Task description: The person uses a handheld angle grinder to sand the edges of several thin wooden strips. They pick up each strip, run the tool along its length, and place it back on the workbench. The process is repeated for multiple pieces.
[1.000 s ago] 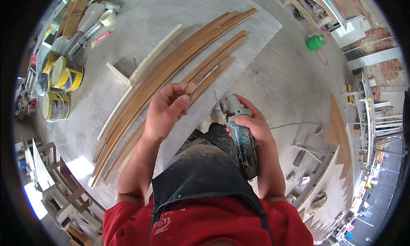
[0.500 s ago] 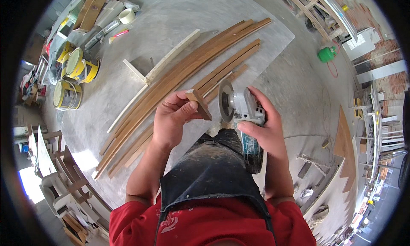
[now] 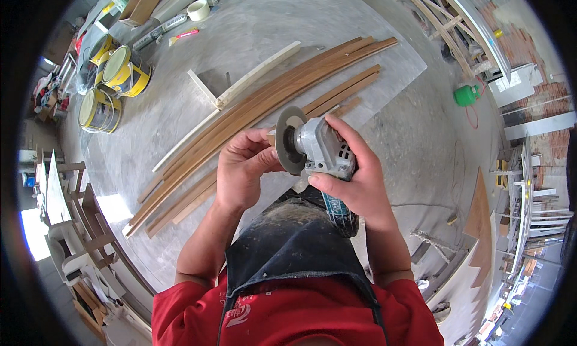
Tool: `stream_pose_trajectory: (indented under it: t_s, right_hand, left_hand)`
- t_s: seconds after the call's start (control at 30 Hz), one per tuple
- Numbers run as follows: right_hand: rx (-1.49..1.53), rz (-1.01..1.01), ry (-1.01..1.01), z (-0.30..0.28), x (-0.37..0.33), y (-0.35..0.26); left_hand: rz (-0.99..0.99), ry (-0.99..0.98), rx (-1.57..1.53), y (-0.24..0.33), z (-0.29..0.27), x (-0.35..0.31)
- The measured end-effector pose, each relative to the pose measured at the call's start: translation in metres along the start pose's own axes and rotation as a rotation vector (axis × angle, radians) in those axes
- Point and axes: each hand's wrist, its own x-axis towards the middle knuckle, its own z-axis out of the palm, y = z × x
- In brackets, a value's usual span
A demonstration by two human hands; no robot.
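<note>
Between thumb and fingers, my left hand (image 3: 243, 165) pinches a small wood block (image 3: 271, 140), now mostly hidden behind the disc. My right hand (image 3: 357, 171) is wrapped round an angle grinder (image 3: 321, 150) with a grey metal head and a teal body pointing down toward my apron. Its round grey disc (image 3: 290, 140) stands on edge right at the block and my left fingertips. Whether disc and block touch, I cannot tell. Beyond my hands, long brown wood strips (image 3: 270, 90) lie side by side on a grey sheet, with a pale wood frame piece (image 3: 252, 75) next to them.
Yellow-and-black buckets (image 3: 129, 72) stand at the far left, near a roll of tape (image 3: 198, 10) and a cardboard box (image 3: 144, 3). A green canister (image 3: 466, 95) sits at the right. A cable (image 3: 421, 205) runs over the floor there. Wood scraps (image 3: 99, 244) are stacked at the near left.
The grinder in my right hand has moved left, bringing its disc up to the wood block, which it now largely covers. My left hand keeps its pinch. The view has shifted slightly.
</note>
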Motion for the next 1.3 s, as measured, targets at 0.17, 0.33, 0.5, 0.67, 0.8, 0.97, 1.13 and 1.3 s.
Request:
stream_pose_trajectory:
  t_s: [0.17,0.33,0.5,0.67,0.8,0.97,1.13,1.3]
  right_hand:
    - [-0.080,-0.037,-0.027,0.000,-0.001,0.004]
    - [-0.107,-0.001,-0.033,-0.001,-0.005,0.007]
    - [-0.121,0.006,-0.020,-0.005,-0.009,0.015]
    - [-0.064,0.068,-0.005,-0.008,-0.011,0.024]
    - [-0.022,0.173,0.078,-0.019,-0.012,0.024]
    - [0.023,0.115,0.084,-0.020,-0.001,0.007]
    - [-0.085,-0.043,-0.002,-0.004,0.015,-0.010]
    - [-0.170,-0.122,-0.024,0.006,0.021,-0.016]
  left_hand:
    - [0.024,-0.007,-0.026,0.002,-0.010,0.003]
    - [0.035,0.007,-0.044,0.005,-0.015,0.009]
    - [0.068,-0.023,-0.049,0.012,-0.016,0.014]
    - [0.129,-0.029,-0.149,0.024,-0.015,0.018]
    - [0.140,-0.053,-0.115,0.031,-0.027,0.021]
    - [0.062,-0.086,-0.140,0.024,-0.028,0.022]
    - [0.021,-0.139,-0.129,0.015,-0.021,0.018]
    - [0.029,-0.097,-0.123,0.020,-0.009,0.011]
